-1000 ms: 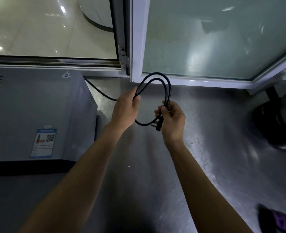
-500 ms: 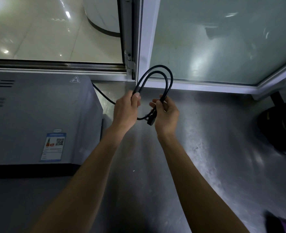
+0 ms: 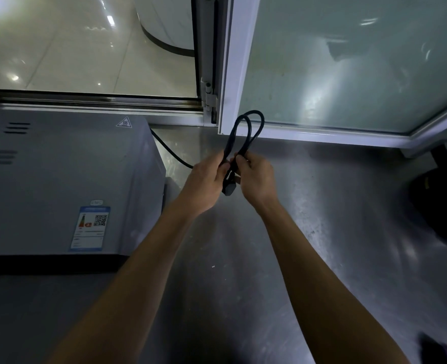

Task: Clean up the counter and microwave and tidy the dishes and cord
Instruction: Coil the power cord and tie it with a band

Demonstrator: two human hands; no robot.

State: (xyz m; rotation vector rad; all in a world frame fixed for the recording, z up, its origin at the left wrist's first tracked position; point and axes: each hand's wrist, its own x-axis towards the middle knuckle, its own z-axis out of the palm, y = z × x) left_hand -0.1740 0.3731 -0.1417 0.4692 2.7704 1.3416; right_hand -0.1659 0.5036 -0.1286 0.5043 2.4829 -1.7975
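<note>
Two loops of the black cord (image 3: 244, 132) stand up from my hands above the worktop (image 3: 309, 219), near its back edge by the window frame (image 3: 232, 74), so I judge the coiling well begun but not secured; one run of it trails off behind the microwave (image 3: 59, 179) at the left edge. My left hand (image 3: 204, 183) curls round the gathered strands, and my right hand (image 3: 256, 179) pinches them just beside it, the plug (image 3: 229, 186) hanging between the two. Dishes are out of view.
</note>
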